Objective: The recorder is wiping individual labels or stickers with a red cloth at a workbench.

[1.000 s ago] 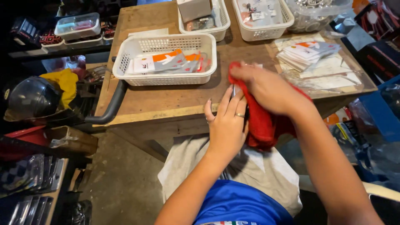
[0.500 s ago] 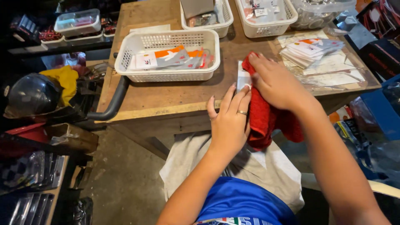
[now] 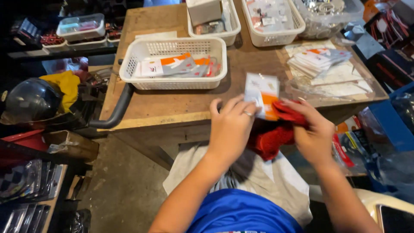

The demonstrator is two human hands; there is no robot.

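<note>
Red, nubby terry cloth [image 3: 276, 136] is bunched between both hands at the near edge of a worn plank table [image 3: 181, 105]. The left hand [image 3: 230, 127] curls its fingers around a flat, glossy packet [image 3: 261, 95], white with an orange patch, pinching it upright along its lower left side; a thin ring sits on one finger. The right hand [image 3: 312, 136] is closed on the cloth, thumb and fingertips pressing a fold of it against the packet's lower right corner.

At eleven o'clock from the hands stands a white lattice-sided plastic basket [image 3: 172, 64] holding more slim orange-and-grey packets laid flat. At two o'clock a stack of similar packets [image 3: 319, 58] rests on clear crinkled film. At twelve o'clock two more white baskets [image 3: 271, 21] sit along the far edge. Far off at nine o'clock lies a rounded, glossy black helmet [image 3: 32, 101] beside yellow fabric.
</note>
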